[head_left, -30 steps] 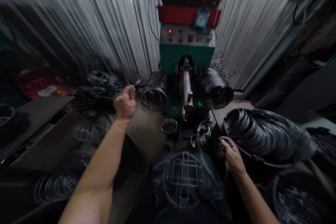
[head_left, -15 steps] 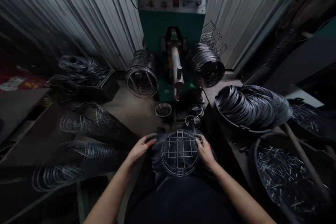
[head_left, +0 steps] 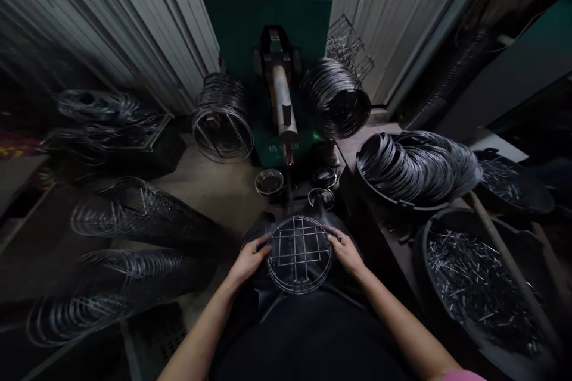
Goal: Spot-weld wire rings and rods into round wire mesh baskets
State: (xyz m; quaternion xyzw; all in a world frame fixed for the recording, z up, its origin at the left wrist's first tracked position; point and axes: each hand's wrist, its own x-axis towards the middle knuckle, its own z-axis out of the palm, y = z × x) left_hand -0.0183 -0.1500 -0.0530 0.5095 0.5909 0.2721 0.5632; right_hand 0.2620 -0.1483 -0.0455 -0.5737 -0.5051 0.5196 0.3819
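Note:
A round wire rack (head_left: 300, 261), with straight wires crossing inside its double ring, sits over my lap. My left hand (head_left: 251, 259) has its fingers and thumb closed at the rack's left rim. At the upper right of the rim, my right hand (head_left: 345, 252) grips with thumb and fingers. Beyond the rack stands a green spot-welding machine (head_left: 232, 24), its upper arm (head_left: 283, 101) pointing down toward me. Below the arm's tip are small round dishes, among them a left one (head_left: 269, 182).
Coils of wire rings hang left (head_left: 222, 122) and right (head_left: 336, 98) of the machine. At right are a basin of rings (head_left: 417, 169) and a tub of short wire pieces (head_left: 487, 286). Stacked wire rings (head_left: 134, 214) stand at left, before a crate (head_left: 156, 146).
My left hand has moved in from beside the rack and closed on its left rim. My right hand stays on the rim. The whole view has shifted slightly.

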